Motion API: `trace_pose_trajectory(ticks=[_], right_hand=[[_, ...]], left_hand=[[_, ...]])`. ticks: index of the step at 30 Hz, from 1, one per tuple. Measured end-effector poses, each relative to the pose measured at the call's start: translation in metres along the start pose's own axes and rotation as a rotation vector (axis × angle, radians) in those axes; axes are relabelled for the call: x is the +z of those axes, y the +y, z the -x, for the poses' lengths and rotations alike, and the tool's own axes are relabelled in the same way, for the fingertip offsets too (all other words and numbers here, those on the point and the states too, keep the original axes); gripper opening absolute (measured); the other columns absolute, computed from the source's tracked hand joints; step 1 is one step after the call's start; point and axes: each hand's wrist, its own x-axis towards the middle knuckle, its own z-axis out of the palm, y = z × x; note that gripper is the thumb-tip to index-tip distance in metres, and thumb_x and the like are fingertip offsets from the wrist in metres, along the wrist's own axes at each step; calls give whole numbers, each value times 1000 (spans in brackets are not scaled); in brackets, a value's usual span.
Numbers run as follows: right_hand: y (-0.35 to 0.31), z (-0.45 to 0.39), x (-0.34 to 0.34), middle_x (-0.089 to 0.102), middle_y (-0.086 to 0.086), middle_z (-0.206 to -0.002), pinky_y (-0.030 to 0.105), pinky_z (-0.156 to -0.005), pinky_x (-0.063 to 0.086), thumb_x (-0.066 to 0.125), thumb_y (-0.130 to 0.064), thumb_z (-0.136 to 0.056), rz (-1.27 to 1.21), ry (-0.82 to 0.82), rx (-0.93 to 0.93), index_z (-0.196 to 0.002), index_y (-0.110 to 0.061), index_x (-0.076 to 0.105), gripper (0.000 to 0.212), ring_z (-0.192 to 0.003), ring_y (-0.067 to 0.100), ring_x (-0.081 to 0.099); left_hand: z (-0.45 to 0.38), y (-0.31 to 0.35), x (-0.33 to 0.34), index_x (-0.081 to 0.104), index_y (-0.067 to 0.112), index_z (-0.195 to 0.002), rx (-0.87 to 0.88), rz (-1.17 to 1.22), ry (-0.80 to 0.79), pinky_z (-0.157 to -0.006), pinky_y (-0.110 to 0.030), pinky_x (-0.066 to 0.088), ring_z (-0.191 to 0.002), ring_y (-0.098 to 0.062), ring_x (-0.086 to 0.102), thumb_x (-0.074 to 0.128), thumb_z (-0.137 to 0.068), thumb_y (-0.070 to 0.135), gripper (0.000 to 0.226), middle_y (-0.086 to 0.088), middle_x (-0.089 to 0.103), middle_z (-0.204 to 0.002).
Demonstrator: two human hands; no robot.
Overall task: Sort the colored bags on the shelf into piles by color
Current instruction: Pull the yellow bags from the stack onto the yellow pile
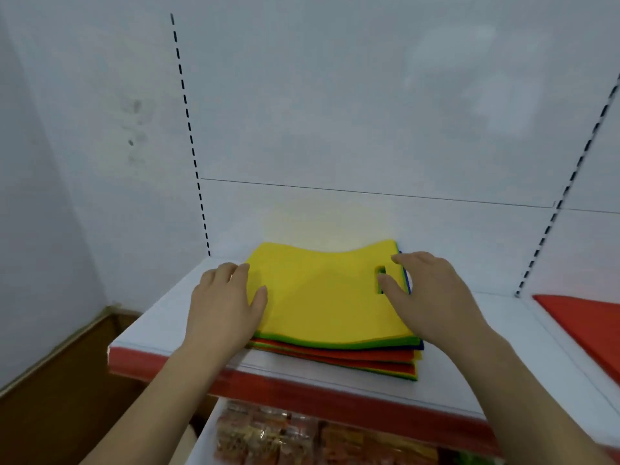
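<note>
Bracing both hands on a mixed stack of flat felt-like bags (335,350) lying near the front of the white shelf board (469,374), nothing sorted yet.

My left hand (224,303) rests at the left edge of the top yellow bag with a cut-out handle slot (322,297), fingers fairly straight and thumb lying on top; my right hand (432,297) lies spread over the right edge, thumb by the slot, gripping nothing that I can see. I judge the thin layers may cling, so lifting the yellow one could drag the green beneath or slide the red, green and blue edges forward off the shelf. A flat red-orange sheet (583,327) lies well apart on the right.
</note>
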Motion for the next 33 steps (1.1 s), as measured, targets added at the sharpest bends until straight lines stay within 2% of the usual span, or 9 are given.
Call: trace_pose_trajectory(ticks=[3, 6, 8, 11, 17, 21, 26, 30, 33], right_hand=[[-10, 3, 6, 56, 7, -121, 35, -91, 40, 47, -52, -94, 106, 2, 89, -129, -17, 57, 51, -111, 27, 47], [-12, 2, 9, 53, 7, -114, 35, -85, 44, 49, -56, -92, 177, -56, 171, -122, -15, 58, 52, -106, 26, 50], [-13, 0, 10, 52, 6, -112, 34, -82, 46, 52, -57, -90, 202, -108, 208, -121, -15, 58, 53, -101, 25, 53], [-14, -1, 11, 53, 5, -107, 33, -78, 46, 54, -54, -90, 198, -153, 247, -120, -15, 58, 49, -94, 23, 56], [-12, 3, 19, 64, 2, -97, 34, -78, 49, 59, -46, -91, 138, -65, 309, -110, -14, 63, 38, -90, 21, 59], [-12, 4, 21, 67, 1, -99, 31, -75, 45, 60, -41, -92, 130, -2, 317, -111, -17, 61, 31, -94, 22, 59], [-11, 7, 26, 65, 1, -85, 32, -69, 46, 58, -35, -93, 114, 73, 317, -97, -16, 61, 20, -83, 22, 59], [-10, 10, 23, 62, 1, -78, 32, -61, 39, 56, -28, -95, 92, 135, 280, -88, -15, 57, 15, -74, 21, 55], [-10, 12, 15, 57, 0, -74, 31, -56, 33, 58, -22, -93, 76, 214, 219, -83, -14, 55, 14, -66, 19, 50]], left_hand=[[-12, -15, 10, 65, 2, -113, 65, -65, -61, -76, -48, 52, -95, -42, 57, 53, -83, 42, 51, -17, 65, -106], [-21, -22, 18, 64, 2, -99, 20, -106, -151, -69, -44, 51, -86, -38, 54, 70, -79, 36, 40, -17, 60, -93], [-26, -24, 21, 61, 6, -96, -48, -120, -203, -74, -41, 46, -89, -34, 50, 63, -84, 43, 39, -13, 55, -94], [-31, -27, 27, 56, 9, -108, -98, -98, -229, -84, -37, 42, -99, -30, 48, 51, -92, 46, 40, -10, 53, -105], [-31, -26, 28, 47, 12, -96, -114, 5, -163, -62, -37, 40, -81, -24, 48, 48, -96, 31, 19, -4, 50, -91], [-26, -29, 32, 48, 15, -91, -69, -39, -102, -53, -32, 31, -70, -21, 41, 43, -99, 33, 20, 0, 43, -80], [-24, -31, 33, 59, 13, -86, -57, -59, -36, -51, -31, 33, -63, -26, 47, 34, -103, 30, 34, -1, 46, -70], [-21, -31, 33, 69, 7, -95, 24, -78, 29, -49, -35, 39, -69, -35, 50, 43, -94, 22, 31, -16, 61, -88], [-25, -28, 25, 70, 2, -105, 93, -93, 141, -52, -38, 38, -77, -37, 47, 48, -92, 13, 28, -21, 60, -95]])
